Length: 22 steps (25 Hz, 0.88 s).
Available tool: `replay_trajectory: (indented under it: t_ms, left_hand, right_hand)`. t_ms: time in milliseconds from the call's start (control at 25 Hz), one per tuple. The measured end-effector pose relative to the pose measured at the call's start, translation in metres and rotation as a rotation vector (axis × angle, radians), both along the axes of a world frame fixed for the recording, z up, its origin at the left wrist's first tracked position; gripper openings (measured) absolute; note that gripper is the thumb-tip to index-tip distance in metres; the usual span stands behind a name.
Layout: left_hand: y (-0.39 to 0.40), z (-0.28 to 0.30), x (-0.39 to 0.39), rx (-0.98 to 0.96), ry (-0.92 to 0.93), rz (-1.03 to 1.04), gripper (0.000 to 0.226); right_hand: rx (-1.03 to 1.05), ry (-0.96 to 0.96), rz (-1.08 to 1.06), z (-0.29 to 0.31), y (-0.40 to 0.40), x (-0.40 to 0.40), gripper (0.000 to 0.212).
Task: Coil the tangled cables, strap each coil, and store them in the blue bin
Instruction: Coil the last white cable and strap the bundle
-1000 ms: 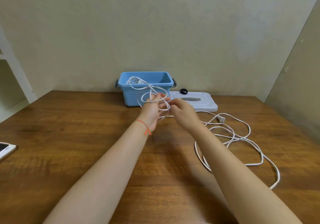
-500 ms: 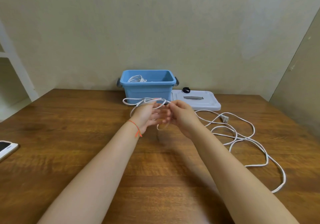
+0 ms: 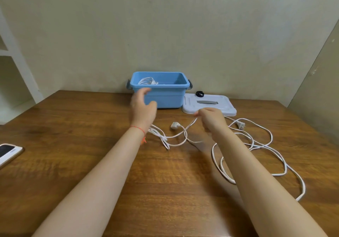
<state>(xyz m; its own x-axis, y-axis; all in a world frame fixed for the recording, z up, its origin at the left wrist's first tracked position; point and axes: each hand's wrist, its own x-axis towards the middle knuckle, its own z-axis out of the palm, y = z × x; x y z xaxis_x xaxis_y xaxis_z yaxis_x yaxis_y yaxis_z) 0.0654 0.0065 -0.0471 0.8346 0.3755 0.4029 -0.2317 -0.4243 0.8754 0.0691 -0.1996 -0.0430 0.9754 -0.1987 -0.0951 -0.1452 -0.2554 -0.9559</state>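
The bin (image 3: 161,97) stands at the table's (image 3: 73,145) back edge, a coil (image 3: 146,81) inside, the lid (image 3: 209,105) just right. Loose cable (image 3: 256,145) sprawls before the lid; a phone (image 3: 9,153) lies far left.

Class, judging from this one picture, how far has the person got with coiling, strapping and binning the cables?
Done: one white coil already lies in the blue bin. In hand: the right hand pinches the white cable, which sprawls uncoiled over the table; the left hand is open, holding nothing. Left: coiling it, strapping it, perhaps with the black strap on the lid, and binning it.
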Motion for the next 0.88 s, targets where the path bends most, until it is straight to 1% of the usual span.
replay_trajectory:
  t_ms: [40,80,120,160,200,240,280,360,400,440,480,520,560,600,640,680,760,840,880]
  left_hand:
    - [-0.014,0.004,-0.003,0.074,0.027,-0.193,0.050]
    - [-0.028,0.007,-0.009,0.121,0.120,-0.403,0.048]
    - [-0.041,0.007,-0.014,0.122,0.228,-0.590,0.047]
    - [-0.054,0.005,-0.017,0.112,0.306,-0.701,0.041]
    - [-0.061,0.001,-0.018,0.109,0.346,-0.738,0.029]
    - [-0.063,-0.003,-0.017,0.190,0.376,-0.696,0.013]
    - [-0.059,-0.006,-0.013,0.372,0.384,-0.616,0.005]
    - [-0.041,-0.011,-0.005,0.822,0.442,-0.388,0.019]
    - [-0.029,-0.014,-0.003,0.932,0.458,-0.227,0.025]
    - [-0.018,-0.018,0.001,0.942,0.448,-0.085,0.030]
    - [-0.010,-0.016,0.001,0.891,0.413,0.027,0.037]
    - [-0.008,-0.013,0.002,0.831,0.370,0.086,0.043]
    - [-0.009,-0.011,0.004,0.822,0.331,0.098,0.047]
    - [-0.012,-0.008,0.007,0.864,0.289,0.078,0.050]
    - [-0.020,-0.004,0.008,0.944,0.267,0.046,0.050]
    - [-0.030,-0.002,0.006,1.023,0.245,0.017,0.048]
    - [-0.049,0.003,-0.001,1.072,0.263,-0.035,0.041]
    - [-0.061,0.008,-0.006,1.079,0.294,-0.039,0.029]
    - [-0.063,0.010,-0.009,1.075,0.329,-0.030,0.026]
  right_hand:
    - [0.019,-0.015,0.062,0.001,0.005,-0.001,0.021]
    - [0.056,-0.030,0.127,0.003,0.009,-0.003,0.021]
    - [0.097,-0.045,0.182,0.006,0.012,-0.005,0.021]
    - [0.127,-0.055,0.217,0.008,0.013,-0.006,0.020]
    - [0.132,-0.067,0.223,0.010,0.012,-0.007,0.020]
    - [0.121,-0.089,0.183,0.010,0.008,-0.006,0.022]
    - [0.105,-0.129,0.080,0.010,0.000,-0.004,0.026]
    - [0.127,-0.275,-0.277,0.011,-0.024,0.001,0.033]
    - [0.167,-0.351,-0.460,0.011,-0.039,0.002,0.033]
    - [0.184,-0.395,-0.597,0.011,-0.053,0.002,0.031]
    - [0.150,-0.405,-0.672,0.009,-0.064,0.004,0.033]
    - [0.032,-0.361,-0.682,0.007,-0.071,0.007,0.038]
    - [-0.176,-0.280,-0.628,0.004,-0.071,0.009,0.043]
    - [-0.390,-0.227,-0.523,0.002,-0.065,0.010,0.045]
    - [-0.532,-0.251,-0.396,0.001,-0.053,0.009,0.045]
    - [-0.573,-0.328,-0.250,0.002,-0.038,0.006,0.044]
    - [-0.457,-0.449,0.031,0.003,-0.005,-0.005,0.037]
    - [-0.385,-0.441,0.225,0.000,0.021,-0.014,0.028]
    - [-0.411,-0.416,0.285,-0.001,0.029,-0.016,0.025]
